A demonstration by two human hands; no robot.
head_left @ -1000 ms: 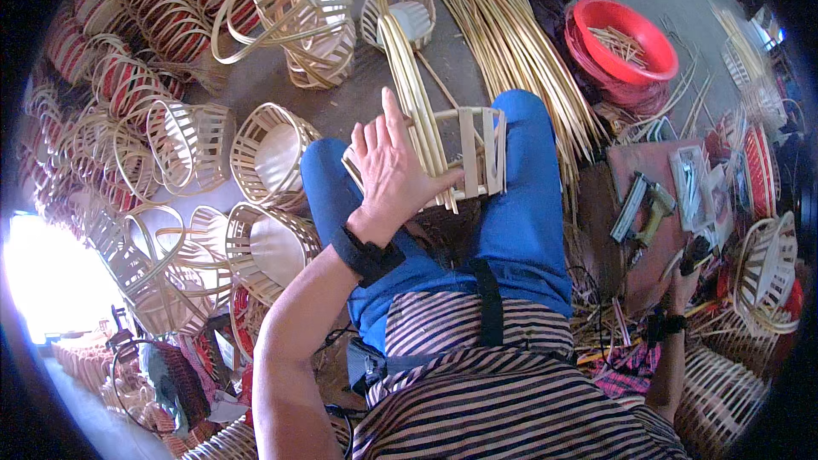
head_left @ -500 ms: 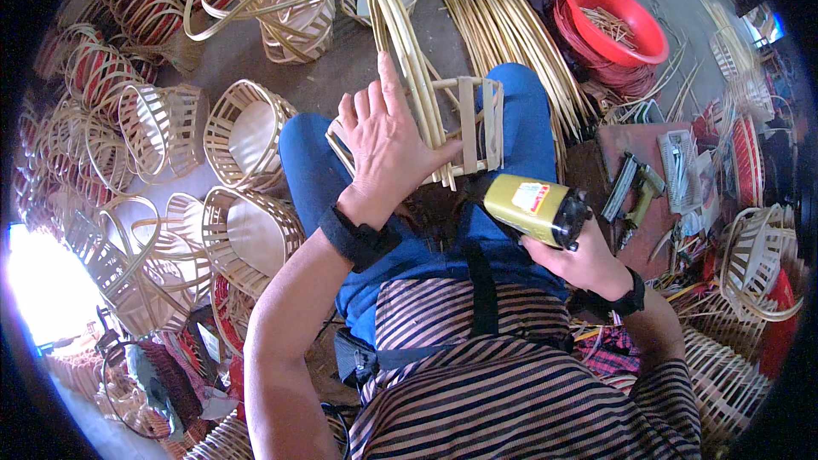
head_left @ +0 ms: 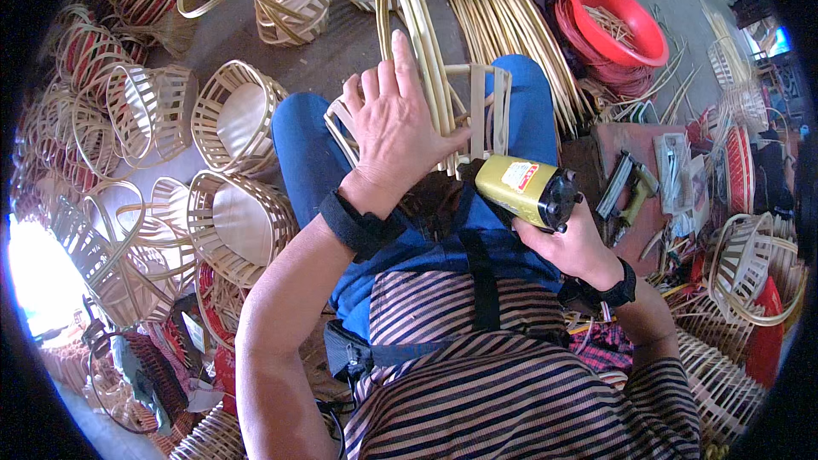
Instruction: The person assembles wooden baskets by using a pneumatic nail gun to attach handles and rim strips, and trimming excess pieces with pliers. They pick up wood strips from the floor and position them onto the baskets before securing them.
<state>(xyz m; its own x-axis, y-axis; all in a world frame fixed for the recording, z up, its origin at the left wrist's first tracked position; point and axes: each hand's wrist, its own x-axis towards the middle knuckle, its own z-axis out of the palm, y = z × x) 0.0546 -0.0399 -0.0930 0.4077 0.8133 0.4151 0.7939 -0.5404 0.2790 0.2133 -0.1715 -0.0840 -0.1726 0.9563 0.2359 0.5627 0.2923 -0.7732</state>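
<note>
A small pale woven basket of flat wooden strips lies between my knees, with a tall bent-cane handle rising away from me. My left hand holds the handle where it meets the basket's side. The index finger points up along the canes, the thumb reaches right across them, and the other fingers are partly bent. In my right hand is a yellow-green nail gun with a black end cap. Its nose is at the basket's near side, beside my left thumb; whether it touches is hidden.
Finished baskets stand in rows on the left. Long canes lie on the floor ahead, beside a red basin holding short sticks. A second nail gun rests on a reddish board at my right. More baskets are farther right.
The nail gun has moved slightly up and left, closer to the basket. My left hand keeps its place on the handle. The whole view has shifted a little.
</note>
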